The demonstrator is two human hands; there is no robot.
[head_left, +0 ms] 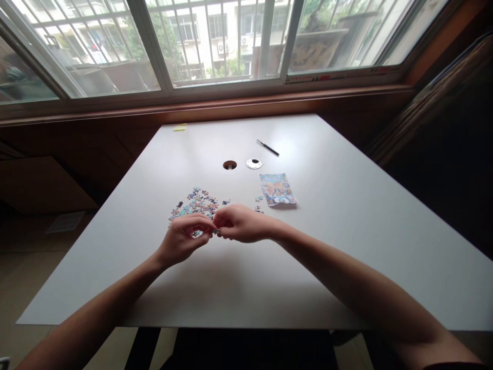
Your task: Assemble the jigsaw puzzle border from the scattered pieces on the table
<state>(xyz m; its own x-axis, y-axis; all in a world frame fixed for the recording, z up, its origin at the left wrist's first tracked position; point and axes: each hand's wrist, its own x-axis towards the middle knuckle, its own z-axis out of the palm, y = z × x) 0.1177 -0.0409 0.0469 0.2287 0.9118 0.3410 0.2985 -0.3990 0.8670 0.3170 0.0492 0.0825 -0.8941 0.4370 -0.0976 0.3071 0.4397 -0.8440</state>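
Loose jigsaw puzzle pieces lie heaped on the white table, just beyond my hands. My left hand has its thumb and fingertips brought together in a pinch. Against it, my right hand pinches too, and the fingertips of both meet over a small puzzle piece, mostly covered by the fingers. A few separate pieces rest beyond my right hand, beside a colourful printed picture sheet with creased edges.
Farther back, a black pen lies near a round white cable-hole cover. The cable hole opens in the tabletop to its left. A yellow sticky note is at the far left edge, below a barred window.
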